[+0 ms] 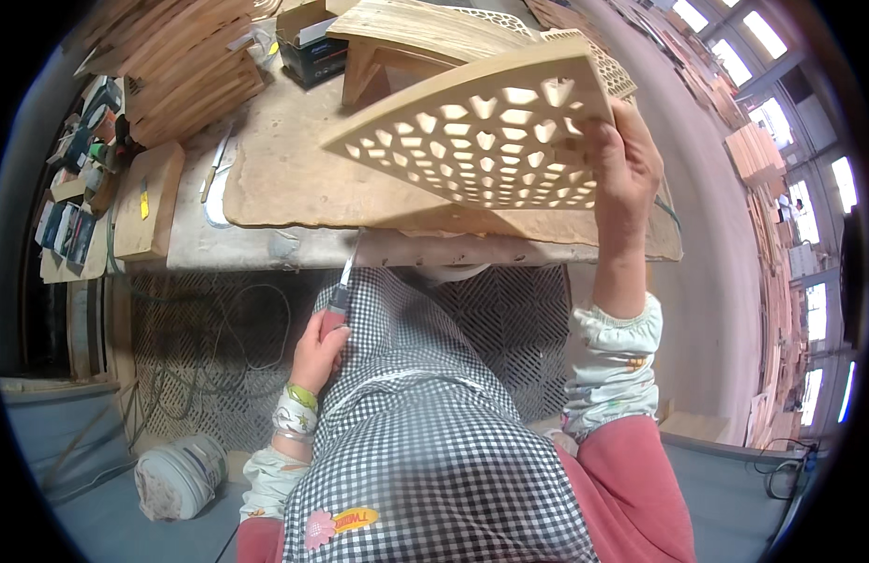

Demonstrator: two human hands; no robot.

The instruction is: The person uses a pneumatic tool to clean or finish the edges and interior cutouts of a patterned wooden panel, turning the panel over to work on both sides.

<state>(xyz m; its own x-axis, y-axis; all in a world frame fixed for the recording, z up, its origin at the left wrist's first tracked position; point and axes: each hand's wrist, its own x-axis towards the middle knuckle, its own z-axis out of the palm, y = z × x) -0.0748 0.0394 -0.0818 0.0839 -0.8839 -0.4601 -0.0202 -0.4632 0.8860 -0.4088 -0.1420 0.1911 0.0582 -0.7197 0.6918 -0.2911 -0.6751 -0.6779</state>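
My right hand (630, 169) is raised over the bench, its fingers closed round the right edge of a pierced wooden panel (495, 141). The panel is pale, roughly triangular with a curved edge, full of angular holes, and tilted above a brown board. Low in front of the bench edge, my left hand (317, 352) grips a slim-bladed hand tool (334, 314) by its red and dark handle. The narrow pale blade points up toward the bench edge; its exact kind cannot be made out. Panel and tool are apart.
The brown board (275, 188) lies on the bench. Behind the panel stand a wooden stool-like piece (425, 28) and a dark box (312, 47). Stacked wood (186, 84), a wooden block (148, 202) and a thin knife-like tool (212, 169) are at left. A white bucket (181, 477) sits below.
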